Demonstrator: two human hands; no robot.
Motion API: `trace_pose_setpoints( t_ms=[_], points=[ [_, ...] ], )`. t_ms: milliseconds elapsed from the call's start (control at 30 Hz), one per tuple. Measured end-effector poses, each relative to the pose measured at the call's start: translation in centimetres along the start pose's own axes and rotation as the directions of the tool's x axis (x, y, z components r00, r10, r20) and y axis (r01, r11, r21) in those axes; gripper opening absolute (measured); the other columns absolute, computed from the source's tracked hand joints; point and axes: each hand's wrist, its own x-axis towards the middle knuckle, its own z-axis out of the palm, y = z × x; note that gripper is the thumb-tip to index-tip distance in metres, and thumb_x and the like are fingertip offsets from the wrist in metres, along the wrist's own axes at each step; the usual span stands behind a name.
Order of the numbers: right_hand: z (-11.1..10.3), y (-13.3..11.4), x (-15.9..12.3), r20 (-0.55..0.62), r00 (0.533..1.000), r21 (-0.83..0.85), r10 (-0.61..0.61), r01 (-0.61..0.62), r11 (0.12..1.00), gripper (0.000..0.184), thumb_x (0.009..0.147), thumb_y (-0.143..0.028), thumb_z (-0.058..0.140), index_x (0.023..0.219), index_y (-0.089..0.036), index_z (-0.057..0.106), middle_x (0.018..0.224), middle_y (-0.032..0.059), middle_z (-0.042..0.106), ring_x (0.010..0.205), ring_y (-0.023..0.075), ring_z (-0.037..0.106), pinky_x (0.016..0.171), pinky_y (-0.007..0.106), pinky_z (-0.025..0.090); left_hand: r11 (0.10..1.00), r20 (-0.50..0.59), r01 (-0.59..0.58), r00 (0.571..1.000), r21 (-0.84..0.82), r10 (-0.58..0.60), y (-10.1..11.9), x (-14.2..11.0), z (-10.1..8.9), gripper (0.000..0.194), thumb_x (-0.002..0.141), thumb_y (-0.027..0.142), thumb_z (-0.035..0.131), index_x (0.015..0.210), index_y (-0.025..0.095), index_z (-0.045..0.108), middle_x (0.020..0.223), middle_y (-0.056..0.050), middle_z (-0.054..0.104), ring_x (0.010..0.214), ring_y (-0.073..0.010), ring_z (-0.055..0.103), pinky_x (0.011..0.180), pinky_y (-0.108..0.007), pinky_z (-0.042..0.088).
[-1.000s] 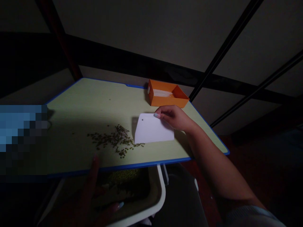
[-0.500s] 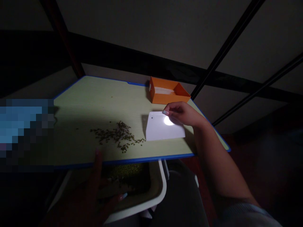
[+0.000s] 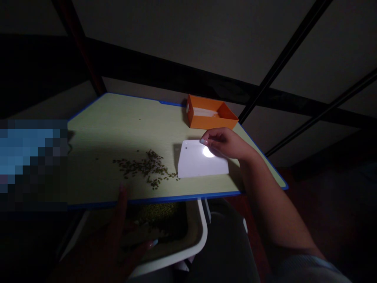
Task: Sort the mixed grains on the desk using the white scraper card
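My right hand (image 3: pixel 225 142) pinches the top edge of a white plastic scraper (image 3: pixel 203 169), which is tilted up on the table. A bright round spot of light shows on it, and a small hole sits near its upper left corner. Beside its left edge lies a loose scatter of small greenish beans (image 3: pixel 147 167), probably mung beans. In the dark lower left, my left hand (image 3: pixel 108 239) hovers over a white-rimmed tub, its fingers spread and nothing visible in them.
The pale table (image 3: pixel 118 118) has a blue edge. An orange box (image 3: pixel 212 122) with a whitish bottom stands at its back right. Below the front edge, the white tub (image 3: pixel 203 232) holds many green beans (image 3: pixel 161 212). A pixelated patch covers the left side.
My right hand has shifted the scraper slightly left, so its lower left corner now meets the nearest beans. My left hand has stayed almost where it was.
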Motion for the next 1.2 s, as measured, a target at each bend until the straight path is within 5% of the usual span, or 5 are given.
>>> trace_pose_setpoints(
  t_ms=[600, 867, 1200],
  points=[
    [-0.3, 0.8, 0.4, -0.069, 0.997, -0.044, -0.024, 0.021, 0.999, 0.037, 0.082, -0.054, 0.068, 0.077, -0.018, 0.064, 0.073, 0.0014, 0.058, 0.069, 0.0126, 0.045, 0.064, 0.031, 0.036, 0.998, -0.042, -0.062, 0.997, -0.011, 0.061, -0.6, 0.0, 0.3, 0.101, 0.079, 0.075, 0.041, 0.152, 0.036, -0.016, 0.108, -0.001, 0.079, 0.106, -0.0324, 0.072, 0.089, -0.055, 0.058],
    [-0.2, 0.2, 0.1, 0.014, 1.0, 0.008, -0.007, 0.007, 1.0, 0.041, 0.08, -0.057, 0.069, 0.075, -0.017, 0.064, 0.068, 0.0, 0.056, 0.063, 0.0108, 0.045, 0.059, 0.029, 0.036, 0.996, -0.064, -0.088, 0.994, -0.015, 0.086, -0.9, 0.2, 0.6, 0.102, 0.078, 0.073, 0.045, 0.153, 0.035, -0.013, 0.105, -0.001, 0.079, 0.1, -0.0301, 0.074, 0.086, -0.048, 0.06],
    [0.7, 0.2, 0.2, 0.029, 0.999, 0.006, -0.019, 0.019, 1.0, 0.045, 0.081, -0.061, 0.069, 0.076, -0.016, 0.064, 0.068, -0.0008, 0.056, 0.063, 0.0106, 0.045, 0.057, 0.027, 0.035, 0.995, -0.14, -0.087, 0.986, 0.049, 0.093, 1.4, -1.1, -0.5, 0.085, 0.089, 0.059, 0.033, 0.154, 0.033, -0.014, 0.107, -0.003, 0.079, 0.102, -0.0266, 0.074, 0.085, -0.046, 0.06]
  ],
)
